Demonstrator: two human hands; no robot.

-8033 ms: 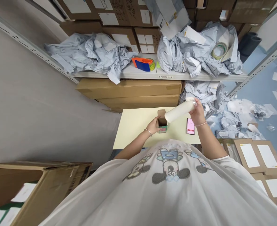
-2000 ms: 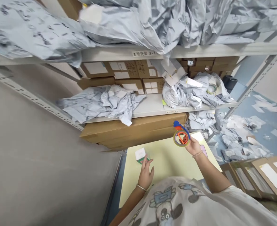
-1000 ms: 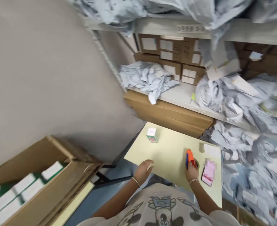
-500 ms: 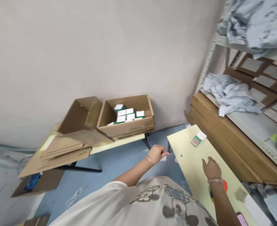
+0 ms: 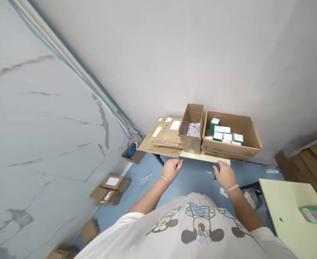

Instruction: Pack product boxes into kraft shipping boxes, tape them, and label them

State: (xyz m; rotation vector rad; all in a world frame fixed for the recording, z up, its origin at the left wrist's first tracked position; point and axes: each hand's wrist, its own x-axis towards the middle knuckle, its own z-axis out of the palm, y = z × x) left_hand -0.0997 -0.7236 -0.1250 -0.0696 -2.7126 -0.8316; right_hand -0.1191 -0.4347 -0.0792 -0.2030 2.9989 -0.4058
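My left hand (image 5: 171,169) hangs in the air in front of the low side table, its fingers curled in and nothing seen in it. My right hand (image 5: 225,175) is held up before the same table's edge, thumb and fingers apart, holding nothing. Beyond the hands, an open cardboard carton (image 5: 230,146) contains several small green boxes with white tops (image 5: 218,135). Left of it stands a narrower open carton (image 5: 190,144) with small pale pieces (image 5: 193,129) inside. A green-and-pink small box (image 5: 316,216) lies on the pale yellow table (image 5: 285,194) at the right.
Flattened cardboard sheets (image 5: 163,135) are stacked on the left of the side table (image 5: 205,157). Several brown boxes (image 5: 111,190) sit on the blue floor (image 5: 136,180) along the marble-patterned wall (image 5: 53,126). A small carton with blue material (image 5: 132,153) stands in the corner.
The bottle held earlier is out of view and the green box was shut. My right hand took the tape dispenser, then let it go on the table. The view has swung left towards the cartons.
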